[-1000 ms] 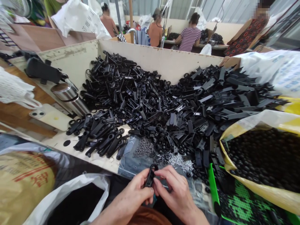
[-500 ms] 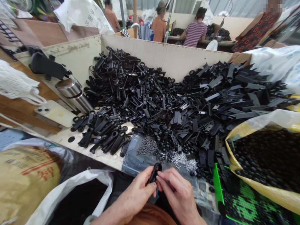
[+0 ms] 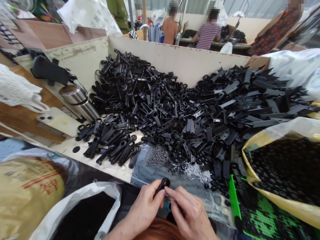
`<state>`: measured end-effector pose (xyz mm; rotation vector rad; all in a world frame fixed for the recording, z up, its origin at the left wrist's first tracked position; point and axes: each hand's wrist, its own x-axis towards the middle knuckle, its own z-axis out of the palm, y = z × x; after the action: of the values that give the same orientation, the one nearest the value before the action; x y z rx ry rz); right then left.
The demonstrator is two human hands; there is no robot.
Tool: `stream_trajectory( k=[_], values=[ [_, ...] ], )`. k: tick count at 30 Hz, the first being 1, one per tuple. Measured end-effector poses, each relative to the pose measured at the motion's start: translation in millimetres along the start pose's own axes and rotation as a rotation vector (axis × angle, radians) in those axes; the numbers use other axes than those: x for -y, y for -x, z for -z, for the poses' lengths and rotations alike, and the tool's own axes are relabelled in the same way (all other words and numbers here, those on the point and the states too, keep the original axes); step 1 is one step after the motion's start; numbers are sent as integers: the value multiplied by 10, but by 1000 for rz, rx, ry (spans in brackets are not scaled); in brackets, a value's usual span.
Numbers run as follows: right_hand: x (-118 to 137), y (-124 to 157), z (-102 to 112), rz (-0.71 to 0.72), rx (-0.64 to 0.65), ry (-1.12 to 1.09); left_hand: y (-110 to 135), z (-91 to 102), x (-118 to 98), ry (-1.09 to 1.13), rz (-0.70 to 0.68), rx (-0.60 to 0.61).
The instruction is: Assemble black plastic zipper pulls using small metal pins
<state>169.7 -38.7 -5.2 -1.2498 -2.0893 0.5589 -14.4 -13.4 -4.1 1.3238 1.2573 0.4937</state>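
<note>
Item, near edge of the desk [image 3: 75, 156], listed left to right: left hand [image 3: 146, 208] pinching a black plastic handle piece [image 3: 162, 185] upright by its lower end; right hand [image 3: 191, 215] closed at the fingertips on what looks like a small metal pin, touching the piece's side. Step judged: fitting pin into piece, which calls for steady alignment and a firm push. Behind: silver pins [image 3: 197, 171], heaped black parts [image 3: 175, 106].

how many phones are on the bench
1. The phone lies flat at the left, camera side up, beside the steel flask and just left of the black parts pile. Others could be hidden under the bags or the pile.
</note>
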Motion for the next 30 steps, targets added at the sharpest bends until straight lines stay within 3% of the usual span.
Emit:
stream_trajectory(
  k=[11,19,30],
  values=[
    [8,107,234,-106,55,-46,-58,-37,175,147,28,21],
    [-91,231,-57,-85,122,135,-88,-59,178,191,21,1],
    [-83,207,-107,-141,133,202,-102,-70,194,198,38,-1]
  ],
)
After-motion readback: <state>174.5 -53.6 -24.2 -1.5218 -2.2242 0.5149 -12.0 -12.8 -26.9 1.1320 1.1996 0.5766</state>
